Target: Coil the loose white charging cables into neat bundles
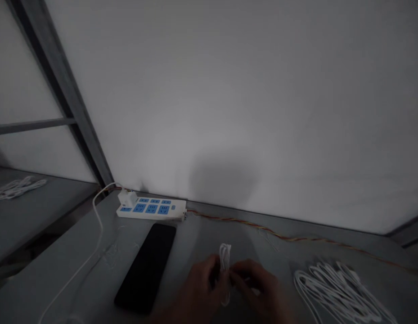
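A small coiled bundle of white cable stands upright between my two hands, low in the middle of the head view. My left hand is closed round the bundle, with loops showing above and below the fingers. At the bundle's right side, my right hand has its thumb and fingers pinched together. What those fingertips hold is too small and dark to make out.
A black phone lies left of my hands. Behind it is a white power strip with a white plug adapter. Loose white cables lie at the right. Twisted wires run along the wall.
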Motion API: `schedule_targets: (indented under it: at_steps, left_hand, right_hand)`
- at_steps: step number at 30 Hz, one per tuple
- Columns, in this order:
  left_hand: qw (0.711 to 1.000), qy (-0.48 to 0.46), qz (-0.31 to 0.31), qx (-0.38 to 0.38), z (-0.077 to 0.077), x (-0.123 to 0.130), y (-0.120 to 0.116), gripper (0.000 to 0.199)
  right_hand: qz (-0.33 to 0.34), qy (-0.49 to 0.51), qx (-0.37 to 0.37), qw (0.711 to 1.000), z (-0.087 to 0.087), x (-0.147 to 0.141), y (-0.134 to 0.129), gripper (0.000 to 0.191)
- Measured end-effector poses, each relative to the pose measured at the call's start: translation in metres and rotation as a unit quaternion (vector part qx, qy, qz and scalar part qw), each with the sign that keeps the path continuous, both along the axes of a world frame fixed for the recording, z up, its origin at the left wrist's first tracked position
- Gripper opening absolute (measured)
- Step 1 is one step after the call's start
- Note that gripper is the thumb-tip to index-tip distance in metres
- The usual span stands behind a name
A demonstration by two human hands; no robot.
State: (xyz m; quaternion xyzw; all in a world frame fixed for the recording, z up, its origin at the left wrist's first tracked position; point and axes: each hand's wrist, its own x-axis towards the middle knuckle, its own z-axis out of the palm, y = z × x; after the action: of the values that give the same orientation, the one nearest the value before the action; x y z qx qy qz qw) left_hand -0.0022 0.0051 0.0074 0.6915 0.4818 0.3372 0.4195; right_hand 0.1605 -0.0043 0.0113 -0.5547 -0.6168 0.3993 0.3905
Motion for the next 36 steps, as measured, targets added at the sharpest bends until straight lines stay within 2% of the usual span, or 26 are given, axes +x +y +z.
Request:
schedule_targets:
  at_steps: [5,7,11,17,24,31,36]
  left_hand:
    - [0.989,0.1,0.005,0.109,-0.005,-0.002,-0.002,0.019]
    - [0.985,0.119,0.007,0.125,-0.005,-0.003,-0.002,0.02]
    - [0.991,0.097,-0.002,0.09,-0.002,-0.006,-0.001,0.017]
    - [0.998,0.041,-0.017,0.04,0.005,-0.007,0.0,0.016]
    - [0.997,0.058,-0.005,0.043,0.003,-0.005,-0.001,0.015]
    - [0.999,0.018,-0.025,0.027,0.001,-0.005,-0.001,0.015]
    - [1.0,-0.021,-0.018,-0.008,0.002,-0.001,-0.001,0.013]
  right_hand:
    - [0.008,0.008,-0.036,0.999,-0.001,0.003,0.004,0.042]
    - [0.019,0.009,-0.037,0.999,-0.003,0.004,0.005,0.046]
    - [0.025,0.011,-0.027,0.999,-0.008,0.006,0.006,0.048]
    - [0.022,-0.018,0.011,1.0,-0.013,0.008,0.004,0.04]
    - [0.044,-0.064,0.046,0.996,-0.001,0.008,-0.002,0.017]
    - [0.033,-0.057,0.029,0.997,0.003,0.006,0.0,0.011]
    - [0.04,-0.114,0.069,0.99,0.003,0.006,-0.006,0.009]
